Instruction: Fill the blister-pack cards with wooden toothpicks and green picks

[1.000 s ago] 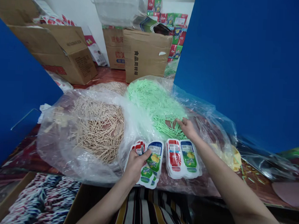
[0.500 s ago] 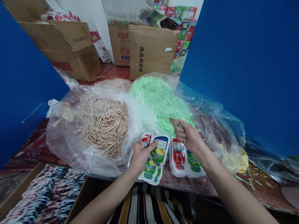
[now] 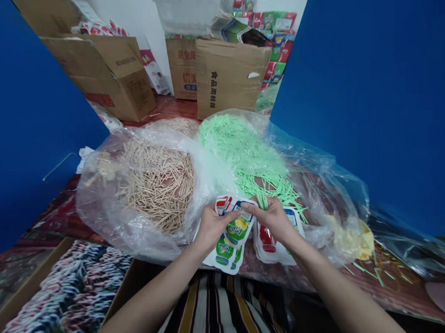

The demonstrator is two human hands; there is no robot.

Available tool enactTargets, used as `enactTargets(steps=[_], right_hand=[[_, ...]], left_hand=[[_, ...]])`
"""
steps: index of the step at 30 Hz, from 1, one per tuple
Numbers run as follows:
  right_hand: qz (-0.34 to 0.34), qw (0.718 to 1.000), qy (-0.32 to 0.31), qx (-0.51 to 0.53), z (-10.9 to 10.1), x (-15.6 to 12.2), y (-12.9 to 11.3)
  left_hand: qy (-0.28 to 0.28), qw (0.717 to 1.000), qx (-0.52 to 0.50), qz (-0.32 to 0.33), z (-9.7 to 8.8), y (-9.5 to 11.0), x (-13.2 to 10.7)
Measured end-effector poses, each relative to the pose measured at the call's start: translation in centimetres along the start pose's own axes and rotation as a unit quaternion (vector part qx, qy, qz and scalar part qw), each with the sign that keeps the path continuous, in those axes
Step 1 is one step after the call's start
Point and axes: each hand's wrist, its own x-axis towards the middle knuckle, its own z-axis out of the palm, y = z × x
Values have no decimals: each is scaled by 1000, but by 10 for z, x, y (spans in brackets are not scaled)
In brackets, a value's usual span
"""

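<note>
My left hand (image 3: 214, 228) is closed around a few bottle-shaped packs (image 3: 237, 229) with green Sprite-like and red cola prints, their faces overlapping. Pinched in my right hand (image 3: 274, 219) are some thin green sticks (image 3: 262, 202), which poke up past the fingers. The right thumb touches the upper edge of the front green pack. Partly under my right hand and forearm lies a stack of similar packs (image 3: 268, 241), red on the left and green on the right. Just beyond is a heap of green sticks (image 3: 277, 187) in an open clear bag.
A pile of beige sticks (image 3: 161, 188) sits in a clear plastic bag (image 3: 100, 215) on the left. An open carton (image 3: 63, 257) of packed pouches stands at lower left. Cardboard boxes (image 3: 230, 77) line the back, with blue panels (image 3: 379, 95) either side. Yellow material (image 3: 367, 241) lies right.
My right hand has come down and left from the green heap to the packs in my left hand, with green sticks now showing in it. My left hand stays nearly still.
</note>
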Motion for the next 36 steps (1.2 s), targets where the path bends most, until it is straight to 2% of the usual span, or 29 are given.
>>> enactTargets(steps=[3,6,13,20,22,24,25,27,29,32,36], right_hand=[[-28,999,23,-28,1,0,2],[-33,999,14,-40,1,-1,3],[-42,998,19,-52,2,-6,4],[-56,997,22,-43,7,-7,7],[-49,998,39,-1,8,-7,3],[-9,993,63,103,4,-6,-1],[21,982,72,173,2,-3,-4],[78,944,82,310,-5,2,-9],[100,907,87,400,-9,8,-15],[53,893,89,439,-7,13,-23],[-59,924,47,376,6,9,-30]], left_hand=[[-1,1000,19,8,-4,-5,1],[-5,1000,19,1,-6,-8,1],[-27,999,2,-30,-4,1,-5],[-10,1000,-1,-17,-4,-1,-5],[-7,1000,-12,-26,-4,-3,-5],[2,999,-24,-45,-3,-4,-6],[7,998,-27,-55,-3,-4,-7],[12,997,-32,-72,-2,-6,-8],[0,996,-42,-83,-1,-9,-9],[-20,992,-57,-107,0,-14,-11],[-30,987,-71,-138,1,-18,-13]])
